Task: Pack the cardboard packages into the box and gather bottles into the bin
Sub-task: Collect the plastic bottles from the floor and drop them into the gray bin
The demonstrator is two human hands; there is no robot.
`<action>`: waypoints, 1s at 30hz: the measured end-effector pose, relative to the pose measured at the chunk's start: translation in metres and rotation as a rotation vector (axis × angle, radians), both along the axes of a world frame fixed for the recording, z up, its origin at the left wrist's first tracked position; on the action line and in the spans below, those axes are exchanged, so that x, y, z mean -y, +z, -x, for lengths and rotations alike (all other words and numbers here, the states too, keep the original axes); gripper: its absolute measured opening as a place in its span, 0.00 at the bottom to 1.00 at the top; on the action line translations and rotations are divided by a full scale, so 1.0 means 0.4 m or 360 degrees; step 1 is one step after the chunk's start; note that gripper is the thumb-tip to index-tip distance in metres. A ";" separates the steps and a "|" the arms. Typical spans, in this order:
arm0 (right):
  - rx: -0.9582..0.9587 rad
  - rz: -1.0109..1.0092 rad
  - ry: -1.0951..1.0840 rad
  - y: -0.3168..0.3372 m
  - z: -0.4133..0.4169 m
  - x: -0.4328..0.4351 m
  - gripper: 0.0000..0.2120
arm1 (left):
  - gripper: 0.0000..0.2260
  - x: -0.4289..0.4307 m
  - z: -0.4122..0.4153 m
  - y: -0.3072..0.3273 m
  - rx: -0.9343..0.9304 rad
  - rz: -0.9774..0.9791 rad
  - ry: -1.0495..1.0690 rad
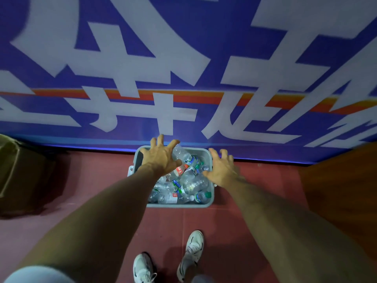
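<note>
1. Head view: the grey bin (180,205) stands on the red floor (234,231), its far side against the blue banner wall (183,78). It is heaped with clear plastic bottles (192,182).
2. The left hand (161,158) is spread wide over the bin's far left corner, and the right hand (223,171) is spread wide over its right rim. Neither holds anything; whether they touch the bottles is unclear.
3. The heap looks about rim-high, so a lopsided lift or shove could roll the top bottles out over the rim.
4. Pressing down may make crushed bottles spring back out.
5. A dim brown cardboard box (12,170) sits well left of the bin; no packages show.
</note>
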State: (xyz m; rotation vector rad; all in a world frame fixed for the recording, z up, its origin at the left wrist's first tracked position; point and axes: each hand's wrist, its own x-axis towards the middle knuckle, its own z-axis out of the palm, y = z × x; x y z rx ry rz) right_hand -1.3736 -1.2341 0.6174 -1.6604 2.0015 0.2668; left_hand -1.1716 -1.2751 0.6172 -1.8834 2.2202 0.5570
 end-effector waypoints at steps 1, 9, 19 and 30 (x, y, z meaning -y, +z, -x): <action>-0.0027 -0.0002 0.0002 0.020 -0.009 0.001 0.41 | 0.33 -0.001 -0.011 0.017 -0.0003 0.0000 -0.0005; -0.0077 0.0103 0.0150 0.187 -0.149 0.019 0.39 | 0.33 -0.024 -0.148 0.162 0.0027 0.0109 -0.0004; 0.0033 0.0370 0.0858 0.381 -0.442 0.101 0.34 | 0.31 -0.160 -0.405 0.356 0.0047 0.0381 0.0649; 0.0152 0.0503 0.1873 0.519 -0.878 -0.228 0.35 | 0.30 -0.735 -0.664 0.475 0.0209 0.0568 0.1621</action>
